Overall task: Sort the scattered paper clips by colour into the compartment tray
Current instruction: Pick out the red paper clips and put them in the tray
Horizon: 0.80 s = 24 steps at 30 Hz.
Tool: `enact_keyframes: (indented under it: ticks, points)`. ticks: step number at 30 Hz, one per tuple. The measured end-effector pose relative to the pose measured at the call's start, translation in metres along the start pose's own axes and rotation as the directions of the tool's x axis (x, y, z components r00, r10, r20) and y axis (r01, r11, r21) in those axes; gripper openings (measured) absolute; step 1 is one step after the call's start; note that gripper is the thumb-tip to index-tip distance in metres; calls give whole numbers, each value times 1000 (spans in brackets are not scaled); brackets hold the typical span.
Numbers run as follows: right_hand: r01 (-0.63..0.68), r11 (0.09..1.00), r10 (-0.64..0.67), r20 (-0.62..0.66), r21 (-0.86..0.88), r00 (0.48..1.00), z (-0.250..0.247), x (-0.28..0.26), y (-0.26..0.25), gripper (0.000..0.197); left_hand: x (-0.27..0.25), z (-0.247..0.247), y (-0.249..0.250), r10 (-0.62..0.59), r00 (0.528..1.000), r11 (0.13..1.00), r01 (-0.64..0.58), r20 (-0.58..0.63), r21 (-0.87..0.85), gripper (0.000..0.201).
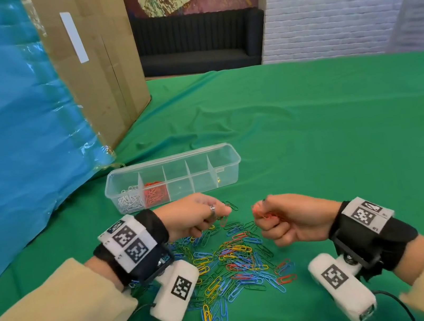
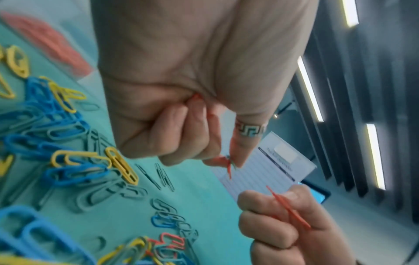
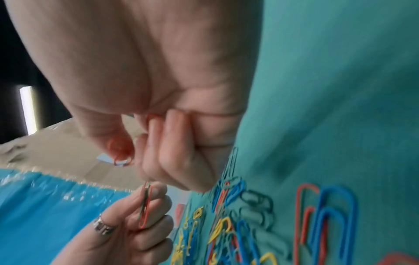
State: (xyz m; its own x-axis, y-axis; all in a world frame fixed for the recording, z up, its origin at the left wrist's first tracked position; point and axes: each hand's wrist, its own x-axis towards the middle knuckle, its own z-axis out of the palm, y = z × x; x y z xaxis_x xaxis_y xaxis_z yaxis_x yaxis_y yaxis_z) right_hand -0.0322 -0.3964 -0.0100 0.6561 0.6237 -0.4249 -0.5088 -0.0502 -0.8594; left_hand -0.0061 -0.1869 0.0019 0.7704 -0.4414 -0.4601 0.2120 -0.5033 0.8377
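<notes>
Hovering over the mixed clip pile (image 1: 232,262) on the green cloth (image 1: 325,128), left hand (image 1: 194,215) pinching a red clip (image 3: 145,206) with a green one, right hand (image 1: 289,220) clutching red clips (image 1: 265,214) in curled fingers, compartment tray (image 1: 231,169) sitting just behind, holding white clips (image 1: 130,201) and red ones in its two leftmost slots

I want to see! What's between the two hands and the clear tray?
Head view: only bare green cloth between the left hand, right hand and compartment tray.
</notes>
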Motion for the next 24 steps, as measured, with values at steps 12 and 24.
enact_keyframes:
  ticks: [12,24]
  points:
    - [45,940,-20,-76,339,997,11,20,8,30,-10,-2,-11,26,994,945,-59,-106,-323,16]
    - [-29,735,-181,-237,-678,955,5,21,-17,27,-10,-11,-19,33,990,761,-113,-137,-638,18]
